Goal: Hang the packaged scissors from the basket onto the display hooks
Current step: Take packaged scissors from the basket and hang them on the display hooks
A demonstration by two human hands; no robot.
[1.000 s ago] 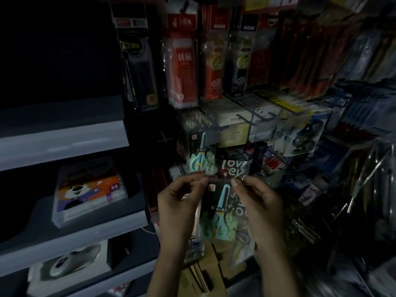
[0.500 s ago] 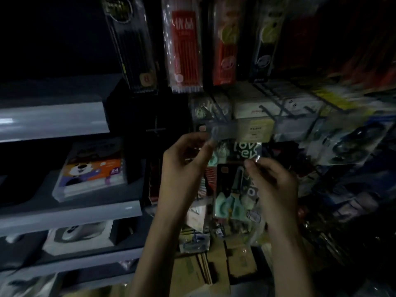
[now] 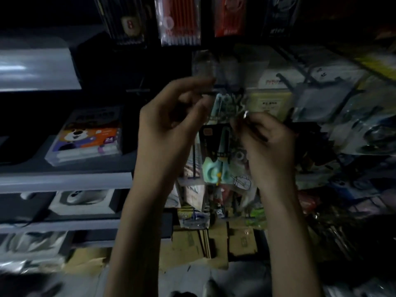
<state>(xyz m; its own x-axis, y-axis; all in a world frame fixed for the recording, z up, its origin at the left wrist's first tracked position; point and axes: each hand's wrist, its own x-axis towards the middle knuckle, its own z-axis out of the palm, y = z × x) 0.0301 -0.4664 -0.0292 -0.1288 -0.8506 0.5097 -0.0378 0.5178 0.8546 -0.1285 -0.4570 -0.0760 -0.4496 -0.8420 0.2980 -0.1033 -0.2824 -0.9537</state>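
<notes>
A packaged pair of scissors (image 3: 220,153) with mint-green handles on a dark card hangs from my right hand (image 3: 265,144), which pinches its top edge. My left hand (image 3: 171,116) is raised to its left, thumb and forefinger closed on the tip of a thin dark display hook (image 3: 211,92). Behind the hook hangs another pack of the same scissors (image 3: 227,103). The scene is dark and blurred. No basket is visible.
Pen and pencil packs (image 3: 180,20) hang above. More hooks with packaged goods (image 3: 321,97) fill the right. Grey shelves (image 3: 64,181) on the left hold a boxed crayon set (image 3: 90,133) and boxed mice. Cardboard boxes (image 3: 205,245) lie on the floor below.
The view has tilted down. My left hand let go of the pack and rose to the hook's tip; my right hand lifted the scissors pack closer to the hook.
</notes>
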